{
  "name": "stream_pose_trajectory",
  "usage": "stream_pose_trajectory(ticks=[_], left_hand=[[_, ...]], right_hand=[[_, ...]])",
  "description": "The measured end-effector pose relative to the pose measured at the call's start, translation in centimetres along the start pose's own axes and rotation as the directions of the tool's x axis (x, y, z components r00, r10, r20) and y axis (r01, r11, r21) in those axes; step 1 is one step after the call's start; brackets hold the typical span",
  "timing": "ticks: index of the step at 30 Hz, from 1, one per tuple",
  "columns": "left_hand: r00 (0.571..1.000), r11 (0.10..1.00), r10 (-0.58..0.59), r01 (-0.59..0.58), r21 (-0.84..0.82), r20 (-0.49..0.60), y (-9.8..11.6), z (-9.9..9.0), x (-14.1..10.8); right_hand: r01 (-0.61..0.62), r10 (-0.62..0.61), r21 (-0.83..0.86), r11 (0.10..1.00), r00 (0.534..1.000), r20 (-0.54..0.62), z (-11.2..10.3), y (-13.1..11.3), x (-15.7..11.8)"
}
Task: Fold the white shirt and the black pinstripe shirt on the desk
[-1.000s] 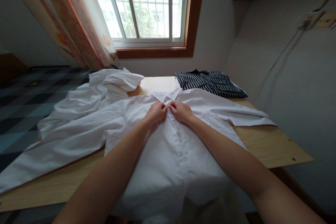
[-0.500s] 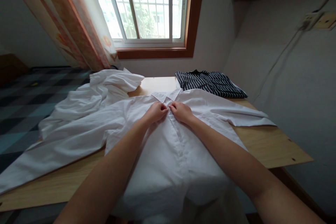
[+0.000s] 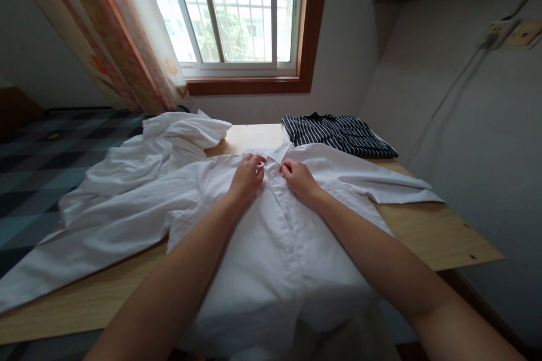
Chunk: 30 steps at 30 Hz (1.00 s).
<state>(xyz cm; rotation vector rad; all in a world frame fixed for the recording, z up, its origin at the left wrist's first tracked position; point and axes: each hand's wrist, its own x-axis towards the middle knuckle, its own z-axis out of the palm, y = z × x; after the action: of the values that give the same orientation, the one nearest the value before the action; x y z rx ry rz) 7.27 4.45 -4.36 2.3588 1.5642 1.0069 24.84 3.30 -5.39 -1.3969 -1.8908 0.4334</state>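
A white button-up shirt (image 3: 271,259) lies front up with its sleeves spread to both sides and its collar at the far end. My left hand (image 3: 248,175) is at the left side of the collar, thumb and fingers apart, with nothing seen between them. Just right of the placket, my right hand (image 3: 298,177) pinches the shirt's edge below the right collar point. The lower hem hangs over the near edge of the wooden board (image 3: 440,231).
Crumpled white cloth (image 3: 169,144) lies at the back left, beside a checked bed cover (image 3: 34,163). A folded black-and-white striped garment (image 3: 339,135) rests at the back right. Behind are a window (image 3: 241,11), a curtain (image 3: 114,28) and a wall socket (image 3: 502,32) with a cable.
My left hand has opened and shifted slightly left and away from the placket. My right hand has moved a little to the right, drawing the collar edge with it.
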Motion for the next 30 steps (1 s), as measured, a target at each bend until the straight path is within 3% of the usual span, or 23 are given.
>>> stream_pose_trajectory(ticks=[4,7,13,19,24,30], left_hand=[[0.982,0.978,0.182,-0.186,0.09,0.055,0.2,0.2,-0.1],[0.965,0.967,0.219,-0.235,0.1,0.145,-0.1,0.7,-0.3],[0.95,0.963,0.22,-0.249,0.107,0.223,-0.7,1.3,-0.7],[0.971,0.959,0.203,-0.223,0.177,0.124,-0.5,1.2,-0.6],[0.93,0.941,0.226,-0.285,0.181,0.29,-0.9,1.6,-0.5],[0.927,0.955,0.072,-0.17,0.241,0.368,-0.9,1.6,-0.3]], right_hand=[[0.058,-0.059,-0.067,0.996,0.998,-0.007,-0.7,-0.3,-0.3],[0.085,-0.081,-0.247,0.965,0.996,0.027,-1.4,-1.1,-0.6],[0.114,-0.006,-0.517,0.849,0.978,0.206,-2.4,-2.5,-1.7],[0.091,0.065,-0.585,0.806,0.969,0.24,-2.7,-3.3,-2.0],[0.08,0.096,-0.586,0.806,0.96,0.263,-3.1,-3.7,-2.0],[0.097,0.083,-0.582,0.807,0.958,0.276,-1.8,-3.4,-2.4]])
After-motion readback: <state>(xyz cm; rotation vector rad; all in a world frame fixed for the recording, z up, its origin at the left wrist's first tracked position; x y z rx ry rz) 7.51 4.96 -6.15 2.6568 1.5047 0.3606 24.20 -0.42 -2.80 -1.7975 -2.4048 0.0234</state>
